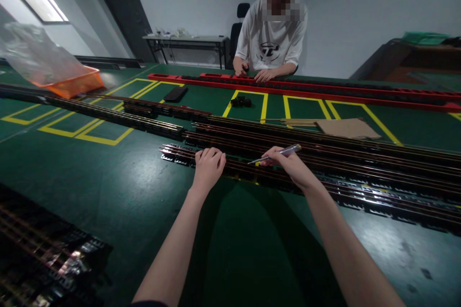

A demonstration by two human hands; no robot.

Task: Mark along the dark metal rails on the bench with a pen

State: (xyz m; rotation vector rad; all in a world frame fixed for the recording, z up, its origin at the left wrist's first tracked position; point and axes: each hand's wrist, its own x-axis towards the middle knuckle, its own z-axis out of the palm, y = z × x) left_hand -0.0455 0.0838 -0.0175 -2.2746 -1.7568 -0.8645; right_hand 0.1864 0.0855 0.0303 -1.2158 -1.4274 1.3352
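Note:
My right hand (279, 160) is closed around a screwdriver (290, 150) with a clear handle. Its thin shaft points left, and the tip is close above a long black rail assembly (248, 167) strung with copper-coloured rods. Left of the tip, my left hand (210, 160) rests over the same assembly, its fingers bent down onto it; whatever lies beneath the fingertips is hidden. The near end of this assembly (173, 153) sticks out past my left hand. Several similar rails with rods (324, 153) lie side by side just behind and to the right.
Across the green table (151, 192) a person in a white shirt (272, 43) works at a long red fixture (324, 90). Cardboard (348, 128), a dark phone-like slab (175, 93) and a small black object (240, 101) lie between us. An orange basket (74, 84) and more rails (46, 249) are left.

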